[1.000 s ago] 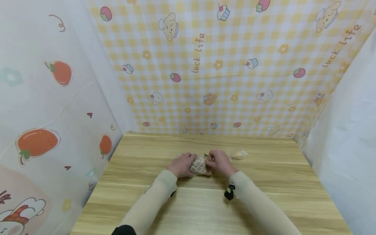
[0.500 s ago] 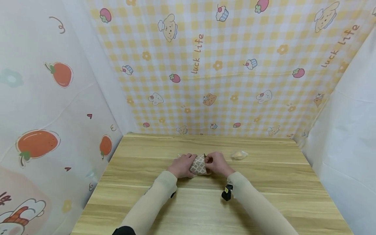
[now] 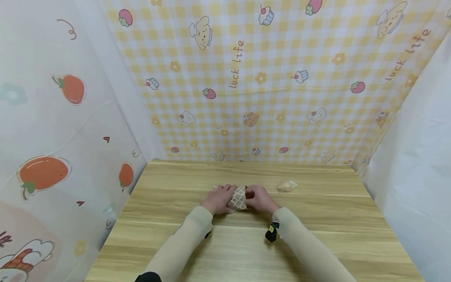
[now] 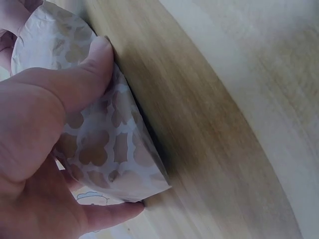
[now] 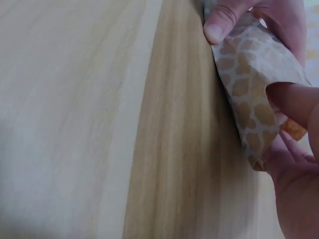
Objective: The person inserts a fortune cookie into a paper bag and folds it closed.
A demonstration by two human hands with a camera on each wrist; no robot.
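A small paper bag with a brown-and-white lattice print lies on its side on the wooden table. My left hand grips its left part; in the left wrist view the thumb presses on the paper and the other fingers go round the far side. At the bag's right end is the opening, where my right hand has its fingers inside. In the right wrist view the paper hides those fingertips, so whether they hold something is unclear. An orange-brown patch shows at the mouth, its kind unclear.
Behind and right of my right hand lies a small clear packet with something pale yellow in it. The wooden table meets a yellow checked cloth at the back, with white printed cloth at the left and plain white at the right.
My right hand has moved slightly left and its fingers have gone deeper into the bag's opening. The left hand keeps its hold on the bag in the same place.
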